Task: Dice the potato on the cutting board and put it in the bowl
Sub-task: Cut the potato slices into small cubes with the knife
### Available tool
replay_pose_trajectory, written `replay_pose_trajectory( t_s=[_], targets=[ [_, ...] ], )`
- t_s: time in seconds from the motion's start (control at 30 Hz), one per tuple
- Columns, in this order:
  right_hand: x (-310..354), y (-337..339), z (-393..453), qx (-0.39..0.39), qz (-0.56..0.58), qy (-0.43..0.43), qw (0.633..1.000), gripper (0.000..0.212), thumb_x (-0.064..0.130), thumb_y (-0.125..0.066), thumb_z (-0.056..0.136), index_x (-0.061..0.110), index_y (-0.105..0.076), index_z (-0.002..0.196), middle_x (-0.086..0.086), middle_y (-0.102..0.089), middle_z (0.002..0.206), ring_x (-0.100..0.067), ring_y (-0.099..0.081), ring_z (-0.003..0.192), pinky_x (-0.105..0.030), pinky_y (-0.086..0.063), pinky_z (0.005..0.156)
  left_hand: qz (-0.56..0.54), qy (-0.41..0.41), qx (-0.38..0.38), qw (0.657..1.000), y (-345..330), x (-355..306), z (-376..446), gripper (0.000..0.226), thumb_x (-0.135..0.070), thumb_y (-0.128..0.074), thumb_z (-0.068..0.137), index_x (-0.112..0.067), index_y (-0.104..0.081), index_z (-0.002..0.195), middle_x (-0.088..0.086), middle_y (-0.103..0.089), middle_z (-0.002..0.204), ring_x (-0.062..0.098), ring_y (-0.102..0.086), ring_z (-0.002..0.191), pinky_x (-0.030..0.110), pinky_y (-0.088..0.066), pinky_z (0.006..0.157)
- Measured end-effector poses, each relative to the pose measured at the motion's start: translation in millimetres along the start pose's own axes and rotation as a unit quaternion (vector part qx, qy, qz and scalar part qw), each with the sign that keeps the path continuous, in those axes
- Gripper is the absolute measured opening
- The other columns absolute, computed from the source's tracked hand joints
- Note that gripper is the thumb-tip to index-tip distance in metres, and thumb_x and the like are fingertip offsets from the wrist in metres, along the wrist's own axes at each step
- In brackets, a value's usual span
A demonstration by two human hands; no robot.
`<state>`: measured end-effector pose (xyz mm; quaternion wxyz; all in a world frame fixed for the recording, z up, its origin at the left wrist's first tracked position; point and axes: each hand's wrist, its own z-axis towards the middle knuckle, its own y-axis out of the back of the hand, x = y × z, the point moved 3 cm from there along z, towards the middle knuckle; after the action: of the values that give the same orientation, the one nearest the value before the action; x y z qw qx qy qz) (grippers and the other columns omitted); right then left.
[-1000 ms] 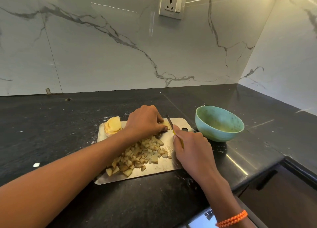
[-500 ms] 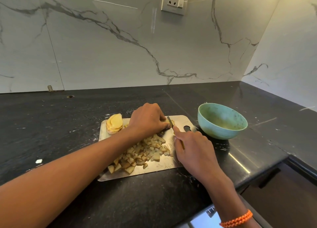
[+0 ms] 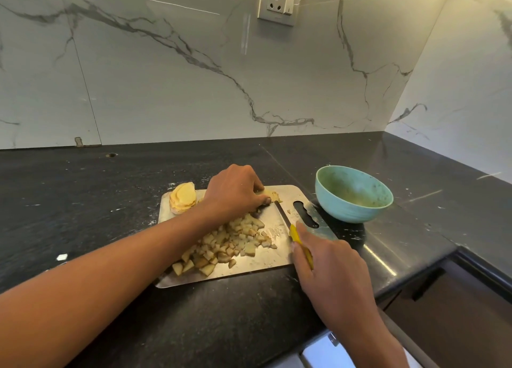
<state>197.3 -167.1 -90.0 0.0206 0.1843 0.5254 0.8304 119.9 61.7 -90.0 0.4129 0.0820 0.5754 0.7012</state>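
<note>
Since the last frame your knife (image 3: pixel 282 213) has drawn back from the potato piece (image 3: pixel 271 195); your right hand (image 3: pixel 329 268) grips its yellow handle. Your left hand (image 3: pixel 235 193) curls over that piece at centre frame, on the board (image 3: pixel 288 193). Dice (image 3: pixel 227 245) lie heaped below; the bowl (image 3: pixel 353 194) sits right.

Left hand (image 3: pixel 235 191) holds potato strips (image 3: pixel 270 195) down on steel cutting board (image 3: pixel 288 193). Right hand (image 3: pixel 329 268) grips yellow-handled knife (image 3: pixel 293 232), blade on board. Diced potato (image 3: pixel 227 245) heaped centrally; stacked slices (image 3: pixel 182 197) at far-left corner. Teal bowl (image 3: pixel 353 196) just beside board.
</note>
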Motion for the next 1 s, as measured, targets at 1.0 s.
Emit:
replay_pose_trajectory(
  t_s=[1.0],
  targets=[
    [24.4, -22.9, 55.3, -0.005, -0.041, -0.02, 0.999, 0.017, 0.026, -0.038, 0.105, 0.027, -0.038, 0.122, 0.001, -0.06, 0.085, -0.02, -0.055, 0.07, -0.037, -0.031, 0.054, -0.055, 0.0, 0.031, 0.998, 2.0, 11.1, 6.4, 0.037, -0.051, -0.086, 0.081, -0.021, -0.081, 0.102, -0.007, -0.073, 0.091, 0.007, -0.066, 0.079, 0.029, -0.061, 0.074]
  ],
)
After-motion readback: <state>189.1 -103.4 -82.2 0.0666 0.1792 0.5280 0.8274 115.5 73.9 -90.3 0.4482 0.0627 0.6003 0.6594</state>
